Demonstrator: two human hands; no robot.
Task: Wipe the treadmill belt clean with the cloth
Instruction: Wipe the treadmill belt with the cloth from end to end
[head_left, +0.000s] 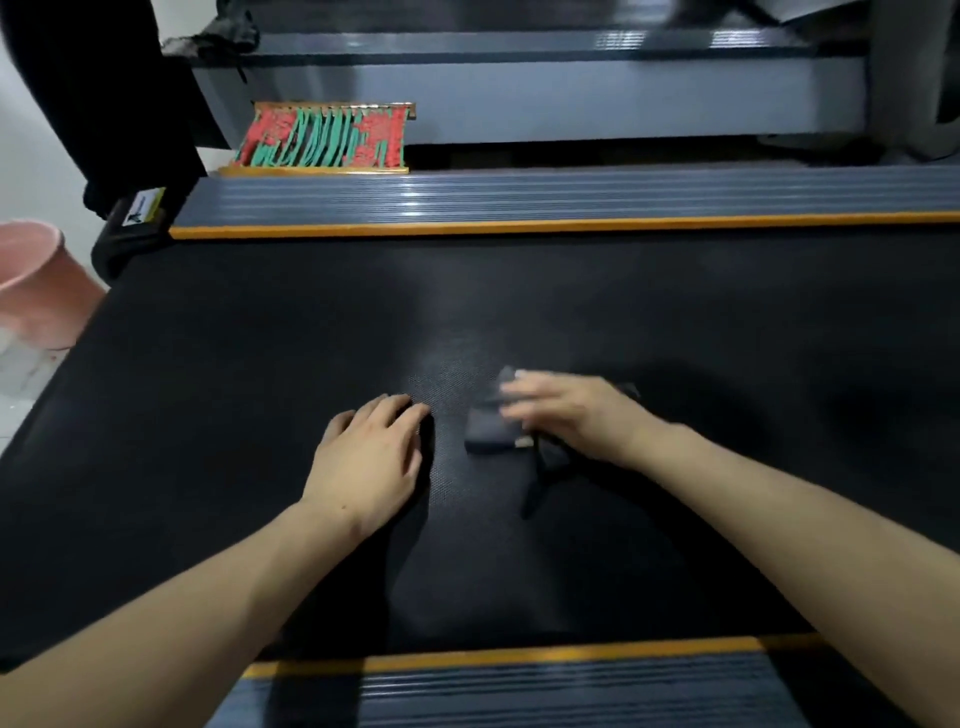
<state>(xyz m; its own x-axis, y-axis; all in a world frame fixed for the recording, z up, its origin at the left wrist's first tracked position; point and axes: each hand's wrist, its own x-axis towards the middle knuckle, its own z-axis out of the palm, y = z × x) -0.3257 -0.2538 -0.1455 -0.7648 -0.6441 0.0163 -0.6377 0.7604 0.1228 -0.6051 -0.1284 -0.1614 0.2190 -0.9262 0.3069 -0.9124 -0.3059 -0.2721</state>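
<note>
The black treadmill belt (260, 364) fills the middle of the view, running left to right. A small dark grey cloth (485, 434) lies on the belt near its centre. My right hand (571, 415) lies on top of the cloth with fingers stretched out flat; the hand is blurred. My left hand (371, 449) rests flat on the belt just left of the cloth, fingers relaxed, apart from it. Part of the cloth is hidden under my right palm.
Grey ribbed side rails with orange stripes border the belt at the far side (519, 202) and the near side (519, 686). A pink bucket (36, 280) stands on the floor at the left. A red and green patterned mat (322, 140) lies beyond the far rail.
</note>
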